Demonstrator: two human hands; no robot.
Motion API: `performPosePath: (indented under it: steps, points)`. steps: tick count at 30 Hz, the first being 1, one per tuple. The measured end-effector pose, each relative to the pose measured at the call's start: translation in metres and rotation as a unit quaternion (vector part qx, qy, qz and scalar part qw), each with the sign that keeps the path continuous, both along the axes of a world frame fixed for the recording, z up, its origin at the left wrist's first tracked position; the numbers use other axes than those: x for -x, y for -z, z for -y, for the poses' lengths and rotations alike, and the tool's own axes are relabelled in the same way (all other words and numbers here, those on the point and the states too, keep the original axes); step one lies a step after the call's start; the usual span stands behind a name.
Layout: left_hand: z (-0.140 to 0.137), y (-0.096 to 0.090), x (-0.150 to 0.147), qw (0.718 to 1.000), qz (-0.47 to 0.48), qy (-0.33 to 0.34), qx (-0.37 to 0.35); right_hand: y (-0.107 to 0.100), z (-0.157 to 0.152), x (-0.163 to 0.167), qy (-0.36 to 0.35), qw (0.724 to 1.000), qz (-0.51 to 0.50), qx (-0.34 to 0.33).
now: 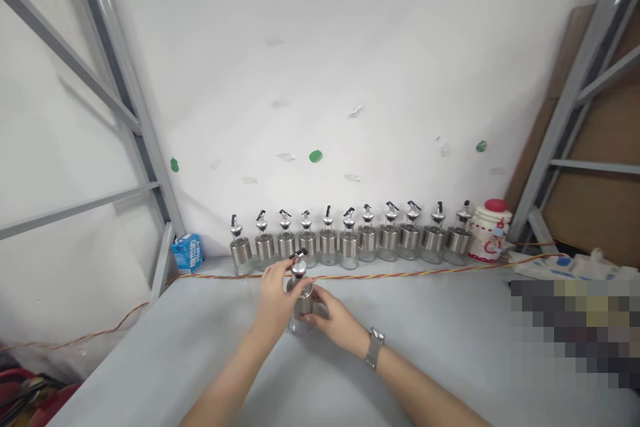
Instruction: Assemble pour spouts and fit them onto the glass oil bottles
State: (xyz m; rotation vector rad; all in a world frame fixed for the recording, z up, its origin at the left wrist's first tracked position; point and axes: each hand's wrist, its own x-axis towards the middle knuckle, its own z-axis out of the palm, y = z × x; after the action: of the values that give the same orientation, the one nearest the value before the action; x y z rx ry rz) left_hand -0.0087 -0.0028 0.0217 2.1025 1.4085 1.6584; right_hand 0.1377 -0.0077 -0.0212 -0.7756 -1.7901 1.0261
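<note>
While a red-and-yellow twisted cord [395,273] runs across the grey table [200,340], one bottle [303,307] is on its near side, just in front of it, with both hands on it. This bottle has clear glass at top and bottom, a brushed metal sleeve around its middle, and a silver pourer with a black lever; whether its base rests on the table or is slightly lifted, I cannot tell. The left hand [276,291], on the near side of the cord, is partly curled, its fingers up at the pourer and its thumb across the neck. The right hand [336,317], also on the near side of the cord, is bent around the metal sleeve in a half-closed grip, the thumb low on the front, and its wrist wears a watch [375,348] with a grey band. Beyond the cord stands a row of eleven matching bottles [328,240], upright, their levers turned various ways. A blue carton [189,253] is just behind the cord toward its left end, and a cream canister [489,232] with a red lid is just behind it toward the right. Beside the cord's right end lies a white power strip [550,268].
</note>
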Motion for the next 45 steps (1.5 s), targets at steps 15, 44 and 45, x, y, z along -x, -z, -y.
performPosePath:
  steps: [15, 44, 45]
  points:
    - [0.004, -0.033, -0.015, 0.891, 0.212, 0.302, 0.264, -0.003, 0.003, 0.001, 0.020, 1.000, -0.015, -0.003]
    - [0.006, 0.032, 0.011, 0.960, 0.044, 0.179, 0.209, 0.000, 0.000, -0.006, 0.019, 0.995, 0.089, -0.036]
    - [0.007, 0.036, 0.017, 0.964, 0.050, 0.161, 0.207, 0.002, 0.000, -0.007, 0.026, 0.991, 0.120, -0.044]
